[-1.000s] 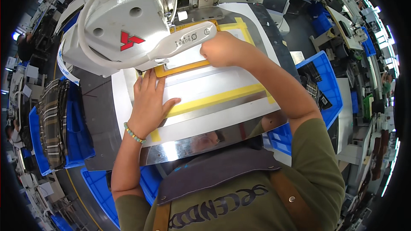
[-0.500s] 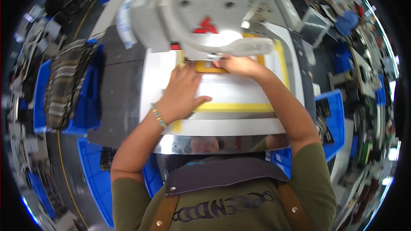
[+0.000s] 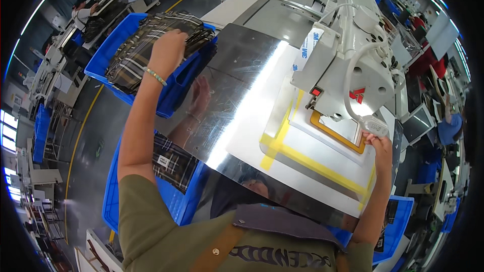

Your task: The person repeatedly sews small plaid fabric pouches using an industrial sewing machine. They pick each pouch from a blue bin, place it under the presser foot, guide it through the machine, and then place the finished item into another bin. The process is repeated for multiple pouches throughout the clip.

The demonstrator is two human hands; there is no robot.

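My left hand (image 3: 169, 50) is over a stack of plaid fabric pieces (image 3: 133, 53) in a blue bin at the left. Its fingers are curled closed at the top of the stack, pinching the plaid fabric. At the right, my right hand (image 3: 380, 150) has its fingers closed at the corner of an orange-yellow frame (image 3: 330, 136). The frame lies on the white work plate under the head of a pale sewing machine (image 3: 348, 78). A white lamp-like part (image 3: 374, 126) hangs just above those fingers and partly hides the fingertips.
Yellow tape (image 3: 317, 168) marks the white plate. A shiny metal tabletop (image 3: 237, 70) spans between the bin and the machine. More plaid fabric (image 3: 174, 161) lies in a lower blue bin (image 3: 113, 206). Another blue bin (image 3: 401, 221) stands at the right. A seated person (image 3: 83, 15) is far left.
My left hand has left the white plate and reached up and left to the plaid stack. My right hand stays at the frame. The view has turned left.
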